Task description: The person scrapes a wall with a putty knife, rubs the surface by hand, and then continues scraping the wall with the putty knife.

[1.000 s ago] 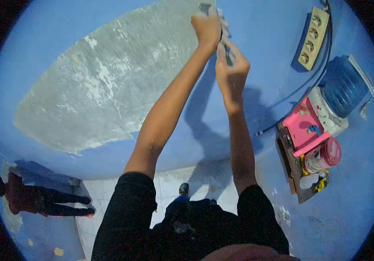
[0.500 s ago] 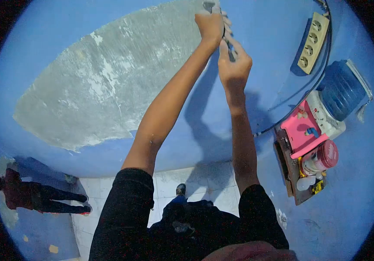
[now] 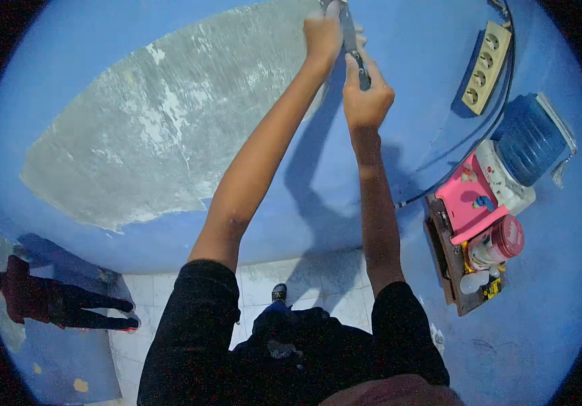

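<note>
**Flat-bladed tool held lengthwise at a partly bare blue wall**

Head view. The tool (image 3: 350, 35) is near the top edge of the view, in front of the blue wall (image 3: 409, 40), just right of a large grey patch (image 3: 149, 135) where paint is missing. Its long axis is steep, leaning slightly: the grey blade points up and a little left, and the dark handle (image 3: 361, 74) points down and right, towards the wearer. The blade's far end, by the upper edge, is partly hidden by the left hand (image 3: 322, 39) and cannot be traced.

The right hand (image 3: 370, 105) has its grip closed about the handle, thumb and forefinger lying along it. The left hand is beside the blade, its thumb against grey metal at the top edge; whether its grip is clenched on the same tool cannot be told.

At right, a brown stand (image 3: 450, 274) adjoins a water dispenser with a blue bottle (image 3: 529, 149), a pink tray (image 3: 467, 203) and a red-lidded jar (image 3: 497, 241). The lid bears pale lettering, too small to read; the yellow-and-black packet (image 3: 492, 289) is likewise illegible. A cream socket strip (image 3: 485, 68) hangs above, slanting, with four outlets.
</note>
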`<state>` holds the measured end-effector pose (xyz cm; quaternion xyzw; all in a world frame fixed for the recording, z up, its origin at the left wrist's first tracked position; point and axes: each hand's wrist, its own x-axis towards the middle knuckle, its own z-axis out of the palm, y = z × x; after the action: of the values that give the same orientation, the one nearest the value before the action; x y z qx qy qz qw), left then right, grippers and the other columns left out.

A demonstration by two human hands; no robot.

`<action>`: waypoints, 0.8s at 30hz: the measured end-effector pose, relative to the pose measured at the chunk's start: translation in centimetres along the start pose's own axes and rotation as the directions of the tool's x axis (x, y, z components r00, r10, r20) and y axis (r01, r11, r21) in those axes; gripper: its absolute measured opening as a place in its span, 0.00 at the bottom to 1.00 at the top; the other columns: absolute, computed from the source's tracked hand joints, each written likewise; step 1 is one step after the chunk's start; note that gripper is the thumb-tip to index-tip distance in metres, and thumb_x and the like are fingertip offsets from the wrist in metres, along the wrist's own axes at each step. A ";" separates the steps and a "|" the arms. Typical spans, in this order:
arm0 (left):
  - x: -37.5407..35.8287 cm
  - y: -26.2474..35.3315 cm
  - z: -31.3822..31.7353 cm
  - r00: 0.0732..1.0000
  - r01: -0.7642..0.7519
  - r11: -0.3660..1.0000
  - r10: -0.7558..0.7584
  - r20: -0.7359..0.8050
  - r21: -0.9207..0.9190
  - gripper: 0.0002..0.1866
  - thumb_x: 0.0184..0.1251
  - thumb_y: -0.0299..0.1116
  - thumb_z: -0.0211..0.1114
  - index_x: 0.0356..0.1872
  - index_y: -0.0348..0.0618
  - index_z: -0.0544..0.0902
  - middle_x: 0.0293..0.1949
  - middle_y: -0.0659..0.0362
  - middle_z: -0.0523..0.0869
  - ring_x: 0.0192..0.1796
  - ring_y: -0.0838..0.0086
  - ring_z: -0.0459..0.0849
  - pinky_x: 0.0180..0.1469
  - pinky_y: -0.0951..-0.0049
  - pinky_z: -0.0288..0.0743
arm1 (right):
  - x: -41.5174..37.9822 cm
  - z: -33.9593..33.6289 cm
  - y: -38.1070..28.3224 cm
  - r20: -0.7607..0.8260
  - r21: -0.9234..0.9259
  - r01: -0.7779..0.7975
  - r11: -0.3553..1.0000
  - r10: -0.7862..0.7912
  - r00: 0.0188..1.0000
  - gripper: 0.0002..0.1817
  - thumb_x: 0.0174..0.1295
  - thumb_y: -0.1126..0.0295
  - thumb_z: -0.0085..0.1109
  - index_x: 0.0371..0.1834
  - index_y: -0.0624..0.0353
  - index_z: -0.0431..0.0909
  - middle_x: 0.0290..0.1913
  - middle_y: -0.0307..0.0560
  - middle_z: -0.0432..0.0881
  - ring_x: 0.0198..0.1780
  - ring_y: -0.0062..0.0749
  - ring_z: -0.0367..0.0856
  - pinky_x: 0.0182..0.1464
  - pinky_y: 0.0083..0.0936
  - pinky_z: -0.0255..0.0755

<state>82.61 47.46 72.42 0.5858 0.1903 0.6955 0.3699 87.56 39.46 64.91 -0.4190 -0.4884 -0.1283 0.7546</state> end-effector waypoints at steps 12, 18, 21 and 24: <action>0.9 0.9 -2.0 0.977 -0.110 0.959 0.057 0.204 0.261 0.18 0.63 0.38 0.61 0.23 0.29 0.82 0.19 0.50 0.84 0.22 0.68 0.86 0.23 0.68 0.76 | -0.4 0.9 0.5 0.025 0.024 -0.039 0.999 0.038 0.999 0.16 0.60 0.65 0.62 0.48 0.62 0.81 0.40 0.60 0.84 0.44 0.47 0.85 0.47 0.34 0.76; 0.9 1.1 -0.9 0.994 0.043 0.999 -0.046 0.102 0.028 0.13 0.63 0.29 0.60 0.24 0.28 0.81 0.21 0.48 0.85 0.23 0.65 0.87 0.23 0.69 0.78 | 0.5 0.2 -0.1 0.073 -0.027 -0.072 0.997 0.074 0.995 0.16 0.60 0.64 0.61 0.48 0.61 0.82 0.42 0.58 0.84 0.46 0.48 0.84 0.49 0.34 0.75; 1.1 1.0 -0.3 0.995 0.062 0.998 -0.060 0.078 -0.024 0.12 0.63 0.27 0.59 0.24 0.27 0.80 0.22 0.49 0.84 0.25 0.63 0.88 0.22 0.70 0.78 | 1.0 0.0 -0.7 0.072 -0.100 -0.034 0.994 0.041 0.997 0.16 0.61 0.63 0.60 0.48 0.58 0.82 0.41 0.58 0.84 0.45 0.50 0.84 0.48 0.35 0.75; 0.4 0.6 -0.8 0.979 0.162 0.977 -0.141 0.149 -0.139 0.15 0.65 0.33 0.60 0.25 0.28 0.81 0.22 0.51 0.84 0.24 0.67 0.87 0.24 0.70 0.77 | 0.4 -0.2 -0.8 0.045 -0.136 0.000 0.991 0.006 0.999 0.16 0.61 0.62 0.60 0.49 0.57 0.82 0.41 0.58 0.84 0.44 0.53 0.83 0.46 0.36 0.75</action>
<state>81.66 47.50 72.88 0.5867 0.1553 0.6355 0.4774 87.40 38.90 65.66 -0.4730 -0.4948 -0.1505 0.7133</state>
